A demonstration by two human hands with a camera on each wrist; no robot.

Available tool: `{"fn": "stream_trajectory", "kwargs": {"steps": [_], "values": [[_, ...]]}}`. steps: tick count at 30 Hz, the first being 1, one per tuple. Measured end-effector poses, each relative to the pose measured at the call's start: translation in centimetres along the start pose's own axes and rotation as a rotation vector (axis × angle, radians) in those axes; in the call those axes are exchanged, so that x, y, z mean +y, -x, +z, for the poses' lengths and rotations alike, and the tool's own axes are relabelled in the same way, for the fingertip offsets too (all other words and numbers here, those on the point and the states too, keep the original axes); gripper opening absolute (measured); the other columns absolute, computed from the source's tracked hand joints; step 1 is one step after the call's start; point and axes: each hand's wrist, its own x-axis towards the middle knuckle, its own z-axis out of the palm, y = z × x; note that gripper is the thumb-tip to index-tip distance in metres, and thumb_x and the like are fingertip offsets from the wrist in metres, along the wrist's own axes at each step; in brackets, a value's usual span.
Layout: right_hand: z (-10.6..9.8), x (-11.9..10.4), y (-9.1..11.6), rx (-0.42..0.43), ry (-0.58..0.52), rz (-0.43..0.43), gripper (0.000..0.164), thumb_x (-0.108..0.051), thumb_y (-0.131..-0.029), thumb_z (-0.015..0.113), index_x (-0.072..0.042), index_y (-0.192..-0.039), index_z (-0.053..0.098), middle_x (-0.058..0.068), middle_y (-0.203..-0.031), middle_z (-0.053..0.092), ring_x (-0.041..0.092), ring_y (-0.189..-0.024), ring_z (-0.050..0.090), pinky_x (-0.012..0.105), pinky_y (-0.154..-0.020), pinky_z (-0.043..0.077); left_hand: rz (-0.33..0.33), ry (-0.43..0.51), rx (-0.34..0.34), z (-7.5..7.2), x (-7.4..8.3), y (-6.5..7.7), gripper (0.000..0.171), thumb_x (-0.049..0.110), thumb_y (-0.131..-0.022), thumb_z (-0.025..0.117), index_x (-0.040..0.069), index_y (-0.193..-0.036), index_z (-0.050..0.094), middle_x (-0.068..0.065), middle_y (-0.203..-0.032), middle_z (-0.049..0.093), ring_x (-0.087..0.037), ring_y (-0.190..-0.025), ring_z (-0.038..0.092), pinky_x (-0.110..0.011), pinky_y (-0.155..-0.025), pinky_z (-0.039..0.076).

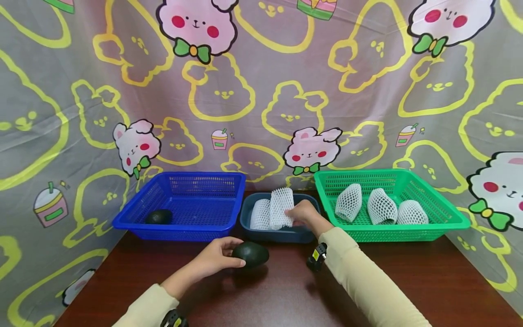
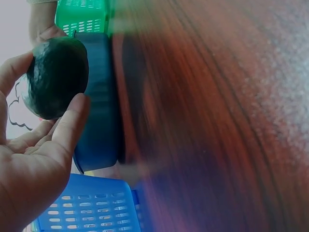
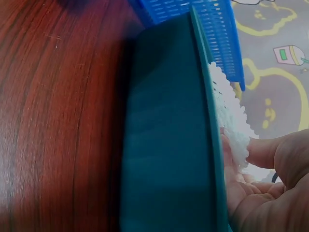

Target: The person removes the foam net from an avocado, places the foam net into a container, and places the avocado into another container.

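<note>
A dark green avocado [image 1: 252, 255] is held in my left hand [image 1: 216, 258], the thumb on its near side, in front of the dark teal bin [image 1: 282, 235]. In the left wrist view the avocado [image 2: 55, 77] sits between thumb and fingers. My right hand [image 1: 304, 213] reaches over the bin's right side and pinches a white foam net sleeve [image 1: 282, 204] near its lower end. The sleeve stands upright above the bin. Beside it another white foam net [image 1: 260, 215] lies inside. The right wrist view shows the thumb against the netting [image 3: 231, 121], the other fingers partly behind the bin's rim.
On the left stands a blue basket [image 1: 180, 234] with one avocado [image 1: 159, 217] in it. A green basket [image 1: 400, 234] on the right holds three items in white foam nets [image 1: 382, 206]. The dark wooden table [image 1: 282, 295] backs onto a patterned cloth [image 1: 253, 104].
</note>
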Motion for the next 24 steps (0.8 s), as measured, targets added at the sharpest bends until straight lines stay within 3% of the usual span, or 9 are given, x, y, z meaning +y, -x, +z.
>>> {"fn": "stream_trajectory", "kwargs": {"steps": [9, 17, 24], "values": [[1.4, 0.4, -1.1, 0.032, 0.066, 0.040, 0.032, -0.004, -0.090, 0.068, 0.016, -0.112, 0.056, 0.019, -0.098, 0.061, 0.021, -0.072, 0.064, 0.033, -0.067, 0.056, -0.004, 0.002, -0.005, -0.2, 0.0, 0.1, 0.052, 0.010, -0.079, 0.079, -0.009, -0.122, 0.057, -0.014, -0.110, 0.065, -0.023, -0.094, 0.065, -0.029, -0.075, 0.054], [1.8, 0.6, -1.2, 0.070, 0.253, -0.005, 0.035, -0.009, -0.087, 0.073, 0.014, -0.109, 0.058, 0.018, -0.090, 0.062, 0.023, -0.070, 0.062, 0.033, -0.062, 0.054, 0.004, 0.011, -0.003, -0.3, -0.2, 0.1, 0.052, 0.009, -0.079, 0.078, -0.009, -0.123, 0.056, -0.014, -0.111, 0.064, -0.023, -0.094, 0.065, -0.030, -0.075, 0.054], [1.9, 0.7, -0.9, 0.089, 0.444, -0.045, 0.038, -0.020, -0.085, 0.076, 0.011, -0.102, 0.063, 0.015, -0.086, 0.062, 0.022, -0.074, 0.055, 0.037, -0.071, 0.051, 0.003, 0.020, 0.002, -0.4, -0.1, 0.2, 0.052, 0.010, -0.079, 0.078, -0.010, -0.123, 0.056, -0.014, -0.110, 0.065, -0.023, -0.093, 0.065, -0.029, -0.075, 0.054]]}}
